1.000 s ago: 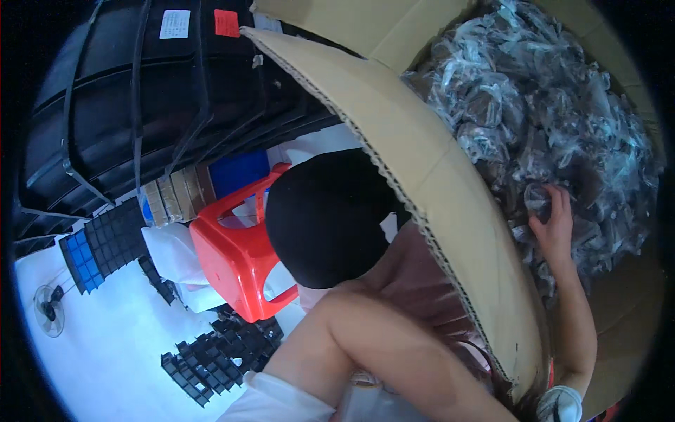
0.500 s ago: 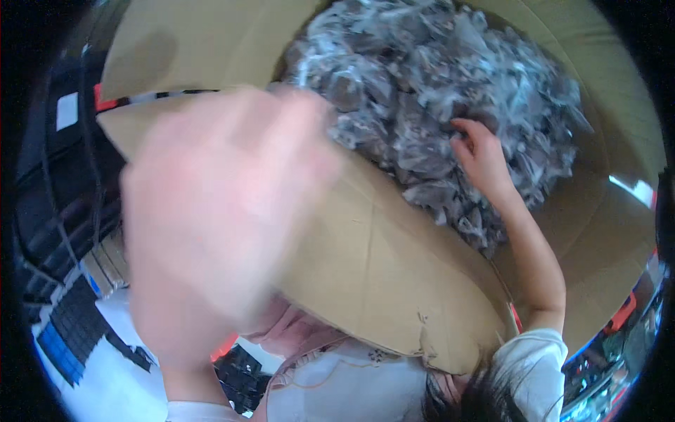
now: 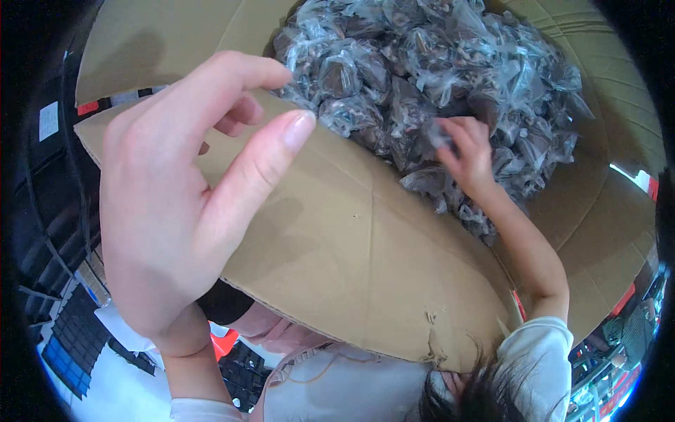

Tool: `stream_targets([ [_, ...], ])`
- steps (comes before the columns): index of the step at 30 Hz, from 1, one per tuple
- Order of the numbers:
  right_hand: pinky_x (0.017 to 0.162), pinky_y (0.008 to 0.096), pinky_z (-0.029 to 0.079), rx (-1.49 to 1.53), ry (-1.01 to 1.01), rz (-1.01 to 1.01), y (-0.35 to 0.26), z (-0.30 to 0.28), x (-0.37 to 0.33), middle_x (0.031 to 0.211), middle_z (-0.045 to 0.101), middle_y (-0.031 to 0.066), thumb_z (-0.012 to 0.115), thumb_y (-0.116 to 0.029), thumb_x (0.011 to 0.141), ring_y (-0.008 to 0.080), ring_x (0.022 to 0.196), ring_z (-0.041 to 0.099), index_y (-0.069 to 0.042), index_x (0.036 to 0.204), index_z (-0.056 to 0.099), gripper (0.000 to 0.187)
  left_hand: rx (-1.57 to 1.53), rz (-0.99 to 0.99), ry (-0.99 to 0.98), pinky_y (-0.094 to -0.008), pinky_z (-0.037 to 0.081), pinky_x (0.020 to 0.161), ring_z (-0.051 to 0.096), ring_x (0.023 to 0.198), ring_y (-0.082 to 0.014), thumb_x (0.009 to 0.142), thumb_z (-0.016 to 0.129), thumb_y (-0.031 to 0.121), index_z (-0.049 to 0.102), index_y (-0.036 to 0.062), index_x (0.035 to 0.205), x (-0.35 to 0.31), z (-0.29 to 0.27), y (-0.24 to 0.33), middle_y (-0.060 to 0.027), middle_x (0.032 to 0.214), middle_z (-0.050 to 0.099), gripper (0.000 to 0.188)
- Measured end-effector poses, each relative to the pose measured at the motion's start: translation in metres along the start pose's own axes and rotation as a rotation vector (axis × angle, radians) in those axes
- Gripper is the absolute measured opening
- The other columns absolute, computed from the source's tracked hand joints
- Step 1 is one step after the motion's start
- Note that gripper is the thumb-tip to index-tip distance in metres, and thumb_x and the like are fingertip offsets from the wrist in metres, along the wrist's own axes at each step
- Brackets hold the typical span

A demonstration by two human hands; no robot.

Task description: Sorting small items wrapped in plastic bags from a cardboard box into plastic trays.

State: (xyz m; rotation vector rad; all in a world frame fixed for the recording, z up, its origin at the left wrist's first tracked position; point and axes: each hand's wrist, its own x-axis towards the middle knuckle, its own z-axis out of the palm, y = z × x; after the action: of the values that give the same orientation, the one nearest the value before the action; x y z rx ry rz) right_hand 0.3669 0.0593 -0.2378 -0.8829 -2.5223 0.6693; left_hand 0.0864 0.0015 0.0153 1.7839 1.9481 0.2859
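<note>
Bagged pieces (image 3: 422, 77): a heap of clear, crinkled plastic bags with dark contents is lying inside the carton (image 3: 583, 225), spreading from its far side down to the inner edge of the near flap (image 3: 365, 260).
Right hand (image 3: 470, 156): it is reaching into the heap, staying close to the inner edge of the near flap, with the forearm passing over the carton's right side.
Right grip: the fingers and thumb are curling toward each other at a blurred, translucent bit of wrapping; whether they are grasping it, I cannot tell.
Left hand (image 3: 165, 183): it is hovering close to the camera, overlapping the left corner of the near flap in view.
Left grip: it is hanging released, the thumb and forefinger standing apart.
Near flap's lower edge: a torn patch (image 3: 436, 341) is showing near its right corner.
Left flap (image 3: 162, 42): it is slanting out beyond the left hand, carrying a soft shadow.
Beyond the carton's left side: a black ribbed container (image 3: 53, 183) is standing, with a white label (image 3: 48, 121) showing on it.
Below the near flap: pink cloth (image 3: 281, 329) is showing beside its lower edge.
</note>
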Motion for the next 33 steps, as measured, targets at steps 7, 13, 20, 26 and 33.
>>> stream_targets([
  [7, 0.085, 0.0368, 0.045, 0.156, 0.042, 0.164, -0.039, 0.009, 0.043, 0.105, 0.056, 0.0164, 0.065, -0.01, 0.08, 0.0337, 0.096, 0.055, 0.0, 0.113, 0.054, 0.037, -0.013, -0.031, 0.003, -0.0248, 0.039, 0.063, 0.054, 0.073, -0.0124, 0.083, 0.059, 0.022, 0.059, 0.001, 0.107, 0.003, 0.004, 0.0, -0.0064, 0.08, 0.06, 0.032],
  [13, 0.091, 0.0418, 0.039, -0.018, -0.188, 0.193, -0.006, 0.008, -0.018, 0.11, 0.053, 0.0165, 0.072, -0.02, 0.074, 0.0352, 0.105, 0.05, -0.002, 0.121, 0.045, 0.057, 0.051, -0.088, -0.02, -0.0242, 0.038, 0.063, 0.054, 0.073, -0.0128, 0.082, 0.06, 0.027, 0.059, 0.0008, 0.107, 0.002, -0.002, 0.01, -0.0062, 0.079, 0.06, 0.036],
  [20, 0.085, 0.0463, 0.036, -0.029, 0.008, 0.223, -0.002, 0.015, -0.009, 0.1, 0.056, 0.0114, 0.078, -0.022, 0.059, 0.03, 0.095, 0.053, -0.005, 0.119, 0.045, 0.071, -0.003, -0.118, 0.021, -0.0245, 0.038, 0.065, 0.052, 0.073, -0.0127, 0.082, 0.059, 0.025, 0.059, 0.0005, 0.107, 0.004, 0.003, 0.007, -0.0065, 0.08, 0.059, 0.035],
  [26, 0.083, 0.0445, 0.045, 0.066, -0.312, 0.193, -0.057, 0.026, 0.017, 0.108, 0.054, 0.0162, 0.073, -0.031, 0.069, 0.0319, 0.095, 0.055, -0.013, 0.127, 0.042, 0.068, 0.036, -0.078, -0.012, -0.0239, 0.038, 0.069, 0.052, 0.074, -0.0121, 0.083, 0.057, 0.019, 0.059, 0.0006, 0.108, 0.012, 0.009, 0.009, -0.0066, 0.082, 0.058, 0.031],
  [33, 0.081, 0.0417, 0.042, 0.043, -0.222, -0.016, -0.049, 0.056, 0.02, 0.106, 0.056, 0.0081, 0.064, -0.018, 0.076, 0.0269, 0.095, 0.055, -0.019, 0.109, 0.062, 0.033, 0.07, -0.142, -0.011, -0.0251, 0.041, 0.072, 0.053, 0.076, -0.0128, 0.083, 0.056, 0.016, 0.059, 0.0009, 0.109, 0.004, 0.005, 0.013, -0.0068, 0.083, 0.059, 0.03],
])
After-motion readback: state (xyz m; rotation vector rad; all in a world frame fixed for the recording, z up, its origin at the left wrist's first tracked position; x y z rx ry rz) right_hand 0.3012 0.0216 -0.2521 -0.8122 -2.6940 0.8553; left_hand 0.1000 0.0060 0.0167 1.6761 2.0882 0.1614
